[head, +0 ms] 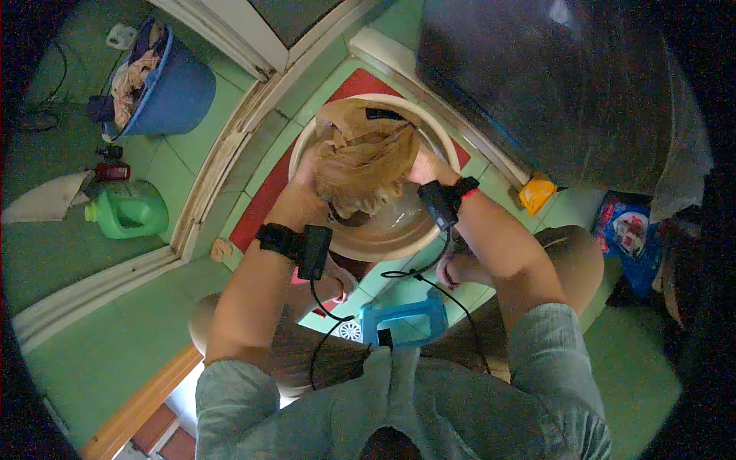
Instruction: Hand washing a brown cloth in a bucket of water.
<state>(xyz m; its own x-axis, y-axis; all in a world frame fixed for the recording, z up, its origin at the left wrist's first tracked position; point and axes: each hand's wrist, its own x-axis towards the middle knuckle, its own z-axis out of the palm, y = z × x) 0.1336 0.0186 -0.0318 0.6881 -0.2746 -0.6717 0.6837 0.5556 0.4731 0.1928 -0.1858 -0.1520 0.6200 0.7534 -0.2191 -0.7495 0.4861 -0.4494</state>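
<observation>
A bunched brown cloth garment (365, 155) with a black patch near its top is held up over a round cream-coloured basin (379, 253). My left hand (309, 172) grips the garment from its left side, while my right hand (426, 165) has it from the right. Folds of the cloth cover most of the fingers on both sides. Below the cloth, the inside of the basin looks wet and shiny. Each wrist wears a black strap with a small device and a cable.
Under the basin lies a red mat (264, 201) on green tiles. A blue plastic stool (405, 319) is between my legs, beside a floor drain (349, 332). Beyond the door track (230, 149) stand a blue tub of clothes (184, 92) and a green jug (135, 210). A blue packet (629, 236) is right.
</observation>
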